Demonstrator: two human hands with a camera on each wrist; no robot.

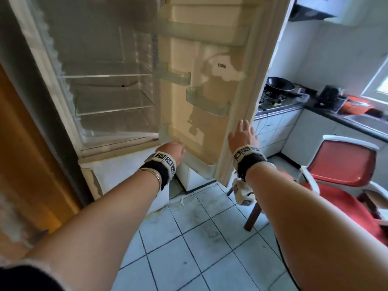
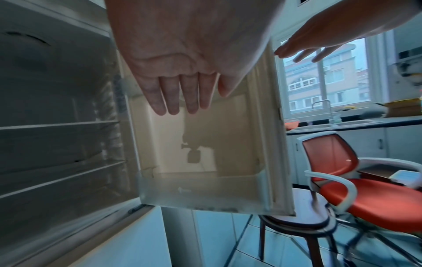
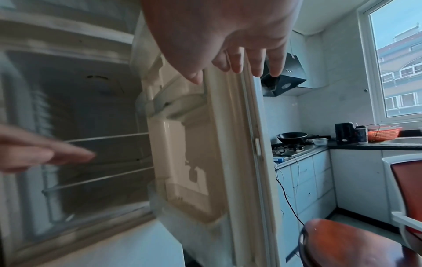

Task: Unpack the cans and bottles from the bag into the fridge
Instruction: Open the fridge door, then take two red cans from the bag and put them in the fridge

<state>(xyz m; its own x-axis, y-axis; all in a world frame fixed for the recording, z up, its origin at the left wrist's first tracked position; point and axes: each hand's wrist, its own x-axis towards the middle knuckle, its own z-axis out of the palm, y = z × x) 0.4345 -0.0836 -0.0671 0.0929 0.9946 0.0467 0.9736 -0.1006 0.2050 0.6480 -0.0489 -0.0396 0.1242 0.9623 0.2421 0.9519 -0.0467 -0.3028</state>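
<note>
At fridge door point(image 1: 210, 80), straight fingers point(image 3: 255, 59).

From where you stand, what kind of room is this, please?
Most likely a small home kitchen. An open fridge stands in front, a black wok sits on a gas stove under a range hood, and a sink lies below the window.

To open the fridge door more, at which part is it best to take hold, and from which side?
Probably the free long edge of the fridge door, from the kitchen side, where the right hand already lies with straight fingers. This edge is farthest from the hinge, narrow enough for fingers to wrap around, and nothing covers it. The left hand is low near the bottom door shelf.
</note>
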